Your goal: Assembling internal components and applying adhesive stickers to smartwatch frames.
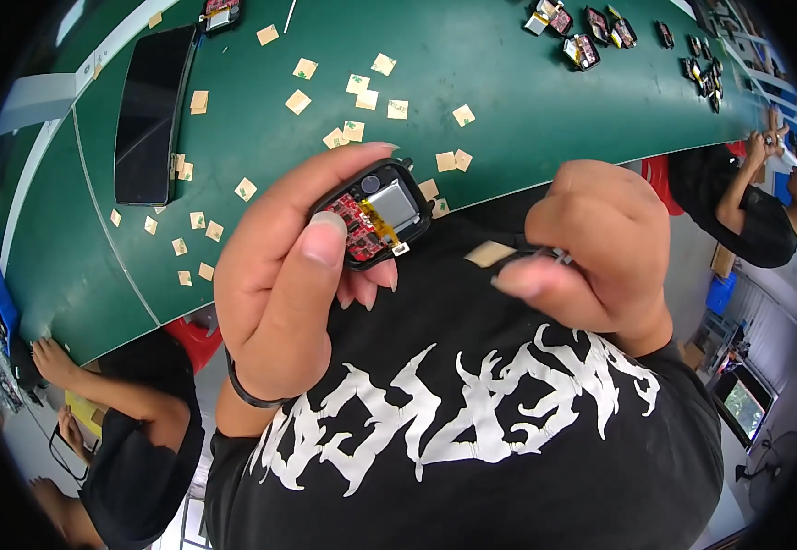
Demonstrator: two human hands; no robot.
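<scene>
Hands (pixel 274 298) apart, left (pixel 274 298) cupping case (pixel 389 206), right (pixel 607 243) pinching thin tool (pixel 560 257)

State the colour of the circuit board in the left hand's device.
The circuit board is red; it shows best in the head view.

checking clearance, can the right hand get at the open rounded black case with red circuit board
Probably yes: only a flat tan piece at the right hand shows between it and the rounded black case in the left hand.

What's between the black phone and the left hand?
In the head view, a few small beige squares lie between phone and left hand on the green tabletop.
</scene>
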